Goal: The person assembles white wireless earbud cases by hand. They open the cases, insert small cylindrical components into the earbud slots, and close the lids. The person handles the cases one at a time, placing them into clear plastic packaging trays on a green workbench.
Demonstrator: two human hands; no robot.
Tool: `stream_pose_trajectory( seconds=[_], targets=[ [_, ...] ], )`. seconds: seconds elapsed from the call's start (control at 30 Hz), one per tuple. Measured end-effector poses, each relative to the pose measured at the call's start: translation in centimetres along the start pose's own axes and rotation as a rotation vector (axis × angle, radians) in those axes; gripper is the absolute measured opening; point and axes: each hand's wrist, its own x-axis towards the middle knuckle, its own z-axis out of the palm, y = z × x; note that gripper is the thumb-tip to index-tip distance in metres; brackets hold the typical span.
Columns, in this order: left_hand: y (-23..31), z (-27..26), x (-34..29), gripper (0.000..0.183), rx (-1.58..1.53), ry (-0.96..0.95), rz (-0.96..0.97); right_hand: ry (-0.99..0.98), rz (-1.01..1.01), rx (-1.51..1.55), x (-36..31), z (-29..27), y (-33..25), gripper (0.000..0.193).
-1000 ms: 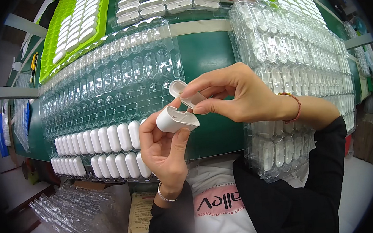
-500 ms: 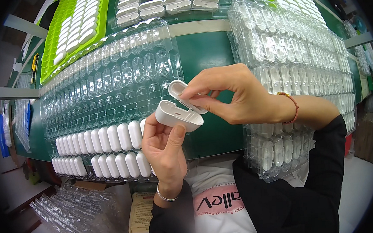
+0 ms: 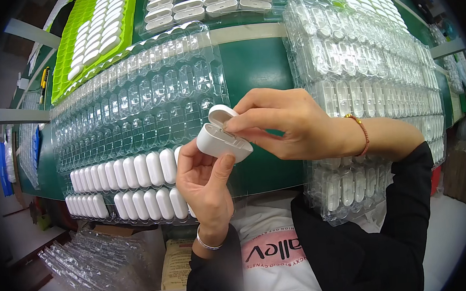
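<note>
The left hand (image 3: 208, 195) grasps a white case (image 3: 219, 145) in its fingers, by the right edge of the clear tray (image 3: 132, 98). Right of that tray, the right hand (image 3: 296, 124) touches the open lid (image 3: 220, 113); whether its fingers pinch it, I cannot tell.

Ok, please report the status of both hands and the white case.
Left fingers hold white case body; right fingers at raised lid. Case open. Right fingers partly hide the lid.
</note>
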Motion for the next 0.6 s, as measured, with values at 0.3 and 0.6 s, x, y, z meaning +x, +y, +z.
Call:
stream_pose_trajectory(
  seconds=[0.3,0.6],
  targets=[
    [-0.6,-1.2,-0.1,0.040,0.050,-0.106,0.044,-0.087,0.010,0.008,0.0,-0.6,-0.5,0.032],
    [-0.3,-1.6,-0.5,0.059,-0.054,-0.100,-0.044,-0.156,0.127,0.222,0.4,-1.1,-0.7,0.031]
  ],
)
